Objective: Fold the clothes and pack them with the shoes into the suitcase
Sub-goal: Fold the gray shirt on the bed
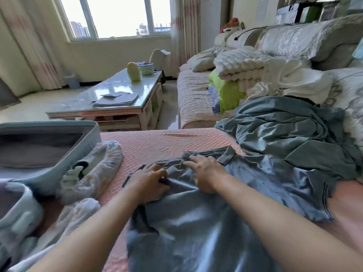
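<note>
Shirt (206, 222) is lying on the pink bed (157, 142), left hand (147, 185) pinching its fabric, right hand (204, 171) pressing flat with spread grip, one suitcase (59, 163) and two wrapped shoes (94, 169) sitting left.

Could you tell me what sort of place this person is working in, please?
Most likely a home living room: a long cushioned sofa along the right, a glossy coffee table in the middle, and a curtained window looking out on tall buildings.

suitcase (59, 154) cut off at left edge, shoe (82, 173) veiled by wrapping
</note>
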The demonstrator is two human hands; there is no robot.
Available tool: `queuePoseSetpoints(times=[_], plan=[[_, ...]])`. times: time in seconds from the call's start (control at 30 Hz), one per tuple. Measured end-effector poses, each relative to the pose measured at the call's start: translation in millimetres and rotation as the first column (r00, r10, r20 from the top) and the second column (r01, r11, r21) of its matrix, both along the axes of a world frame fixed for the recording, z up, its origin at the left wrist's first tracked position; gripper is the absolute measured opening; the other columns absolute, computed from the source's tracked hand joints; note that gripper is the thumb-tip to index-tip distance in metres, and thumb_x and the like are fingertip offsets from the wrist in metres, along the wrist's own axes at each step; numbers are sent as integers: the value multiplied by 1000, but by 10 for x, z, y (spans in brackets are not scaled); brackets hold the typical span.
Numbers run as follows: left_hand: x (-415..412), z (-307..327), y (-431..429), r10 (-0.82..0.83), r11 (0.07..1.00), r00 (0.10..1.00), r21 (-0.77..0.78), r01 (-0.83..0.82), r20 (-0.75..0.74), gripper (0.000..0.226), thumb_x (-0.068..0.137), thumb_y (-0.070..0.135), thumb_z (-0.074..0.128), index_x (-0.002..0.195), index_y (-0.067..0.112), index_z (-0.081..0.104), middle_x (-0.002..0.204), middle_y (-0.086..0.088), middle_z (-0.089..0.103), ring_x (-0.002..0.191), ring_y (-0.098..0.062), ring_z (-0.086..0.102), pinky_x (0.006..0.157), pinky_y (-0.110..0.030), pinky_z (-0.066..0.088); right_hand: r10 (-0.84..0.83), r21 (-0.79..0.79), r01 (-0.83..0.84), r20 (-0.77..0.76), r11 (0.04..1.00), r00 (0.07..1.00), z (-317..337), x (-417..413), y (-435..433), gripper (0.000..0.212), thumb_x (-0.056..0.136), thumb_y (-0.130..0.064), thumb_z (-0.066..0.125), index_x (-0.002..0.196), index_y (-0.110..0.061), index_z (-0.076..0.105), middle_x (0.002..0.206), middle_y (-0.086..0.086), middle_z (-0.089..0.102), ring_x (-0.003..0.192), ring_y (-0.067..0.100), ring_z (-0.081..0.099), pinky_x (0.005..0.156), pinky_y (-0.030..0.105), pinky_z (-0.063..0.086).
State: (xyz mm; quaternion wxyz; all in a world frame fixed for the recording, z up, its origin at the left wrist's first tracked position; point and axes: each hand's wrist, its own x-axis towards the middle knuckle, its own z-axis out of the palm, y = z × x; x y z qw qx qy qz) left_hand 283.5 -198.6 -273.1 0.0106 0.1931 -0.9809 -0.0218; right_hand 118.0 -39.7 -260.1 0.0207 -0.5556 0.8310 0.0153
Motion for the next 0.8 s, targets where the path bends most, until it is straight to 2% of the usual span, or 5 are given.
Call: queuePoseSetpoints(times=[0.27, 0.43, 0.57, 0.67, 0.8], plan=[[593, 309, -327, 388, 899, 837, -358, -252, 386, 36, 93, 25, 51, 128, 21, 59, 133, 0, 60, 120, -22, 60, 83, -36, 48, -86, 88, 84, 18, 993, 996, -125, 219, -480, 47, 99, -30, 40, 145, -32, 45, 148, 4, 46, 133, 27, 46, 108, 43, 39], [392, 226, -434, 300, 929, 954, -223, -294, -8, 29, 98, 24, 49, 126, 20, 53, 128, -6, 57, 118, -25, 54, 88, -37, 50, -245, -119, 233, -104, 965, 964, -153, 99, -667, 49, 98, -15, 42, 145, -29, 43, 139, 10, 40, 120, 32, 50, 92, 43, 49], [248, -36, -579, 274, 960, 959, 74, -269, -76, 28, 94, 38, 60, 119, 24, 64, 121, -5, 57, 116, -28, 53, 98, -40, 46, -273, 85, 279, -77, 957, 959, -145, -18, -762, 70, 103, -10, 37, 157, -44, 10, 153, 15, 29, 123, 35, 55, 74, 39, 49], [238, -215, -703, 239, 959, 942, 207, -192, -235, 10, 92, 23, 63, 90, 24, 72, 103, -1, 63, 101, -27, 59, 88, -35, 47, -208, 65, 215, -97, 974, 973, -147, -138, -819, 64, 101, -8, 32, 153, -46, 28, 143, 13, 43, 117, 34, 59, 83, 39, 53], [151, -213, -830, 418, 899, 798, 321, -297, -434, 13, 101, 15, 43, 94, 16, 54, 94, -11, 64, 90, -32, 61, 77, -38, 45, -251, -200, 228, -99, 953, 963, -139, -302, -863, 51, 101, -9, 31, 142, -36, 46, 127, 16, 46, 98, 40, 65, 79, 44, 54]])
